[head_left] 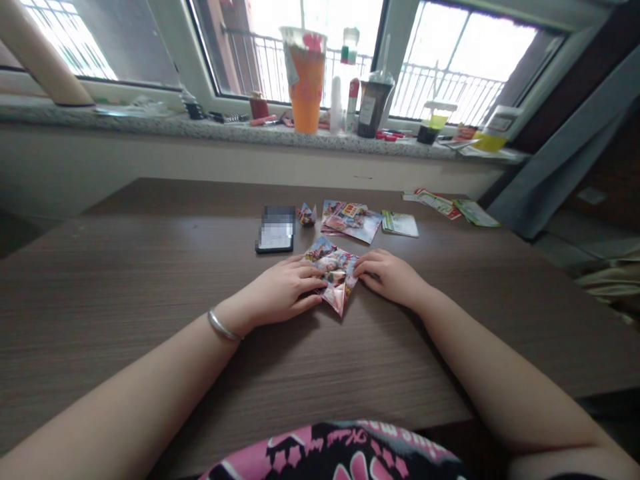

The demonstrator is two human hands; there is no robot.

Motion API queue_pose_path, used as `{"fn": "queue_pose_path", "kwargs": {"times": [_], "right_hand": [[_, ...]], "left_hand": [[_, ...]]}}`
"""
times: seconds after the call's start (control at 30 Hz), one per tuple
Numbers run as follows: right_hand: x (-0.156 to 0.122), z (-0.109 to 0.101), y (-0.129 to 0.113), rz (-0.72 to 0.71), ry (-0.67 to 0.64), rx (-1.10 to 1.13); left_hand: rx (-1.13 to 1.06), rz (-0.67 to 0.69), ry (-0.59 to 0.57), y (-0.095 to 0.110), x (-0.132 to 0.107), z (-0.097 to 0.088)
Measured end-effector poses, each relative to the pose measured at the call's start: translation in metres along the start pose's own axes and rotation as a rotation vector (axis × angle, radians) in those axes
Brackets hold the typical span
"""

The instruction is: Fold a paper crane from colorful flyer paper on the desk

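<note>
A creased sheet of colourful printed paper (334,267) lies on the brown table, its corners pointing outward and fold lines showing across it. My left hand (287,290), with a silver bangle at the wrist, rests flat on the paper's left side, fingers stretched out. At the right edge, my right hand (387,275) has curled fingers and thumb gripping the paper. Just beyond sit a small folded paper piece (307,215) and a stack of similar printed sheets (353,221). A phone (276,230), its screen blurred, is behind my left hand.
A small pale-and-green packet (400,224) lies right of the stack, with several colourful packets (440,203) farther right. On the granite windowsill (225,133) stand a tall orange drink cup (306,83), a dark cup (373,107) and bottles.
</note>
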State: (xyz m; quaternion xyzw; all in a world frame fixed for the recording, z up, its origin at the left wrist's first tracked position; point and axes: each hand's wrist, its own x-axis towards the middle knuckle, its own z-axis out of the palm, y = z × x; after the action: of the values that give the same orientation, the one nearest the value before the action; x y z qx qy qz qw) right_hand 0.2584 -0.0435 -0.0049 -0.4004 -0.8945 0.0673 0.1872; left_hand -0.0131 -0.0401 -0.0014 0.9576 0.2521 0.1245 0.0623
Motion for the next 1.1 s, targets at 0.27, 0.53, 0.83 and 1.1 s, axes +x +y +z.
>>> {"fn": "queue_pose_path", "kwargs": {"times": [0.27, 0.53, 0.83, 1.1], "right_hand": [[0.003, 0.003, -0.004, -0.055, 0.042, 0.06], [0.005, 0.016, 0.0, -0.093, 0.065, 0.112], [0.004, 0.015, 0.009, -0.025, 0.164, 0.079], [0.007, 0.024, 0.006, 0.053, 0.181, 0.13]], "left_hand": [[-0.064, 0.026, -0.015, 0.007, 0.005, 0.011], [0.028, -0.015, -0.035, 0.022, 0.004, 0.012], [-0.097, 0.036, -0.026, 0.021, 0.005, 0.015], [-0.068, 0.076, -0.029, 0.017, 0.006, 0.017]]}}
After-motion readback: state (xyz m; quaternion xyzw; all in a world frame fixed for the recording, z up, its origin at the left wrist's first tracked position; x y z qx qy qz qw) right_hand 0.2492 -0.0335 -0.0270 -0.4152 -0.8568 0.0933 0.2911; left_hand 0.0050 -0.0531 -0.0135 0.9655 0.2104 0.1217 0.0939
